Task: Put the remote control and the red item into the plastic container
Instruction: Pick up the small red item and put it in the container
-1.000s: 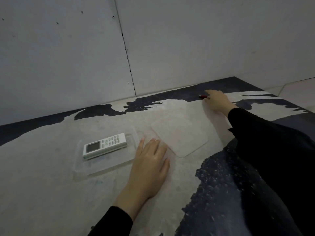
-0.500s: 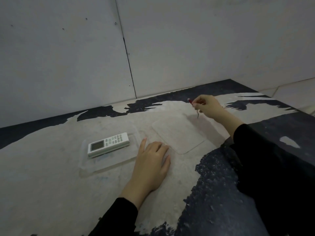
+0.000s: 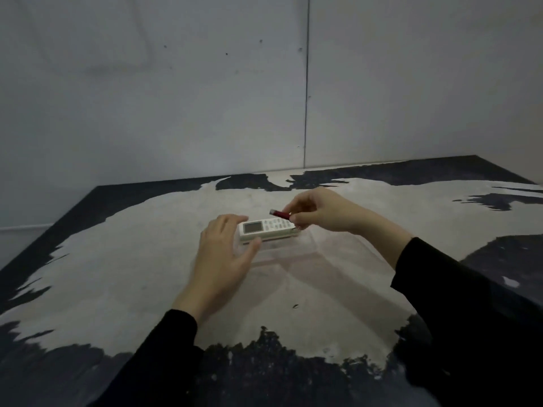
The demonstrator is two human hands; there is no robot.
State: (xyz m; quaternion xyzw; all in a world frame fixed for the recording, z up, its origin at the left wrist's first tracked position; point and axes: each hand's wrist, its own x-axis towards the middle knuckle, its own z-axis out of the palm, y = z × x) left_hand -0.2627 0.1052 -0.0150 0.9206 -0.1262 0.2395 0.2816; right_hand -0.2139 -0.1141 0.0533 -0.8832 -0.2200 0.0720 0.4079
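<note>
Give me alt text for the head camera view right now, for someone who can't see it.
A person's right hand pinches a small red item just above a white remote control lying in a clear plastic container. The left hand, open, rests at the container's left end, on a worn black-and-pale table against a grey wall.

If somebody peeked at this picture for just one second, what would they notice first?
Probably the small red item, pinched in the right hand just above the white remote control in the middle of the table. The remote lies in a clear plastic container, and the left hand is open against the container's near left side. The table itself stands out too, pale and worn with ragged black patches around its edges.
</note>
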